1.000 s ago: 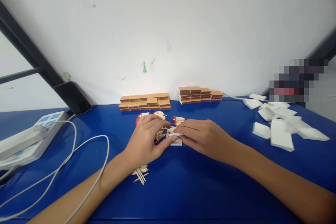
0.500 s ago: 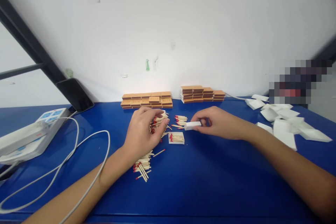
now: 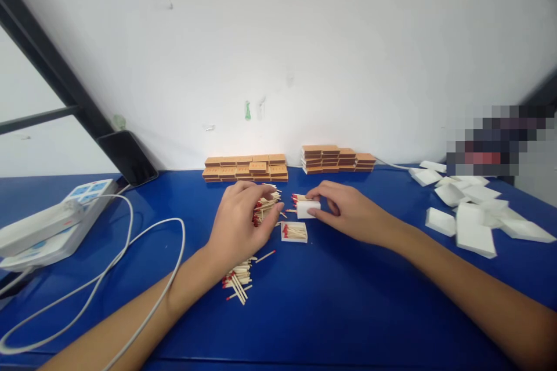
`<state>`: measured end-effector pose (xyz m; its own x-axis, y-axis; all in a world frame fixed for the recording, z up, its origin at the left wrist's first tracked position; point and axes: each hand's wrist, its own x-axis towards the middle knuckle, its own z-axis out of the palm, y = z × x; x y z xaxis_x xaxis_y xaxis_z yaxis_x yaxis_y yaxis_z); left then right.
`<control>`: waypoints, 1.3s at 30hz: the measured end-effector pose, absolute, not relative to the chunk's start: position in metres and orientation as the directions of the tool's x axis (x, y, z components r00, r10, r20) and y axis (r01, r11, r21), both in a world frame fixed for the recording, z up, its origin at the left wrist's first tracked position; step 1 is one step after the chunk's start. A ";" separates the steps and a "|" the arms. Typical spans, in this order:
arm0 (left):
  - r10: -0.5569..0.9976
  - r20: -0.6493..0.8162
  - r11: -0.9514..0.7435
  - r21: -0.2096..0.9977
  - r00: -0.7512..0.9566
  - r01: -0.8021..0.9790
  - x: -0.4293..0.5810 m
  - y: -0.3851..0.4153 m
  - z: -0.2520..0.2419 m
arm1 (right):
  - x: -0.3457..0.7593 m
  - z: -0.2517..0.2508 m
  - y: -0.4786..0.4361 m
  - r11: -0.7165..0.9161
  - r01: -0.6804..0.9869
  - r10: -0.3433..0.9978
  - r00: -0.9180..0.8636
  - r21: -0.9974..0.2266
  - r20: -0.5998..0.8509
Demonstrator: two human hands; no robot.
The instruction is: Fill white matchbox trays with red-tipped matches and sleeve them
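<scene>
My right hand [image 3: 348, 208] pinches a small white matchbox tray [image 3: 308, 210] between thumb and fingers, tilted over the table. Red-tipped matches [image 3: 298, 198] show just behind and to the left of it. In front of it lies another matchbox tray [image 3: 294, 232], flat and partly filled with matches. My left hand [image 3: 241, 214] is curved beside a heap of matches [image 3: 265, 208], thumb and fingertips apart, with nothing visible between them. A second pile of matches [image 3: 237, 279] lies under and below the left wrist.
Rows of orange matchboxes [image 3: 246, 169] and a stack of matchboxes [image 3: 337, 160] stand against the wall. Several white trays [image 3: 476, 229] lie scattered at right. At left are a power strip [image 3: 56, 226], a looped white cable [image 3: 181, 243] and a dark phone-like slab [image 3: 127, 156].
My right hand has moved slightly left with the white tray, turning it so its broad face shows. My left hand stays almost in place. The view has shifted slightly.
</scene>
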<state>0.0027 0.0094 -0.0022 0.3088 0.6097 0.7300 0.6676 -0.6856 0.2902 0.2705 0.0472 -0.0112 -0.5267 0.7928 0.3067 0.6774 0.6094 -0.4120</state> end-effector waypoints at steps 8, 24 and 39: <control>0.615 0.721 -0.686 0.289 0.320 0.668 0.002 0.009 -0.001 | 0.269 -0.012 0.041 0.625 0.700 0.777 -0.517 -0.346 0.358; 0.603 0.699 -0.716 0.262 0.384 0.647 0.002 0.007 -0.007 | 0.272 -0.010 0.047 0.602 0.693 0.798 -0.547 -0.398 0.253; 0.606 0.688 -0.720 0.261 0.399 0.643 0.000 0.009 -0.008 | 0.327 0.019 0.075 0.426 0.865 0.865 -0.304 -0.265 0.399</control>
<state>0.0003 0.0094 -0.0080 0.3989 0.6058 0.6884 0.6427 -0.7202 0.2614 0.3267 0.0748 0.0188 -0.3042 0.8649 0.3993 0.8648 0.4265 -0.2648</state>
